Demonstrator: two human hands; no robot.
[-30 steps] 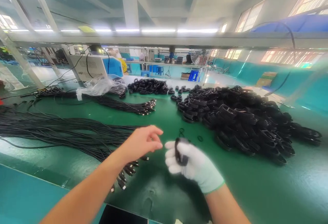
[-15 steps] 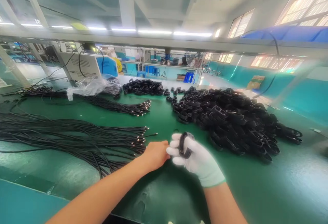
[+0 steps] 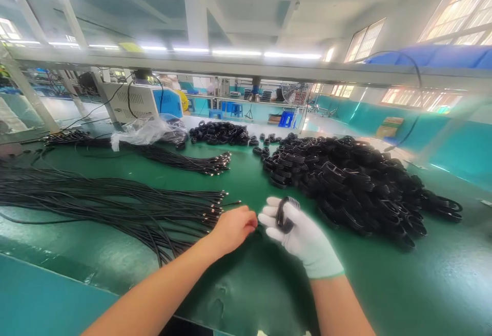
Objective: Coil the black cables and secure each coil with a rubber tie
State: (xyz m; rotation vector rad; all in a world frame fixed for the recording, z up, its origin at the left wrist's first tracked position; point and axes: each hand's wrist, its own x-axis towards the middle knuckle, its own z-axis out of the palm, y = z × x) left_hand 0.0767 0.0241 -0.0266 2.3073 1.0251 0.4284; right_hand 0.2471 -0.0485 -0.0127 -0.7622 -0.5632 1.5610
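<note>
Right hand [image 3: 298,233], white glove, is closed around a small black cable coil [image 3: 284,213]; the coil wraps the fingers, so the hand acts as the form that keeps the loops one size. It sits just above the green counter [image 3: 384,285], in front of the person, between the straight cables and the big pile.

Left hand [image 3: 232,228], bare, is curled right beside the glove. Its fingertips are pinched toward the coil, probably on the loose tail, but the exact contact is hidden, so whether that grip has anything in it can't be told. Likely bare for feel on the thin wire, while the glove takes the rubbing from the wraps.

Layout reads as a flow line. The bundle of straight cables [image 3: 115,203] lies on the left with its plug ends pointing at the hands, so the next one is within easy reach. The pile of finished coils [image 3: 357,182] is heaped on the right, near the gloved hand, for a short drop-off.

A second cable bundle [image 3: 172,159] and a clear plastic bag [image 3: 142,131] sit further back, with a smaller coil pile [image 3: 221,133] behind.
</note>
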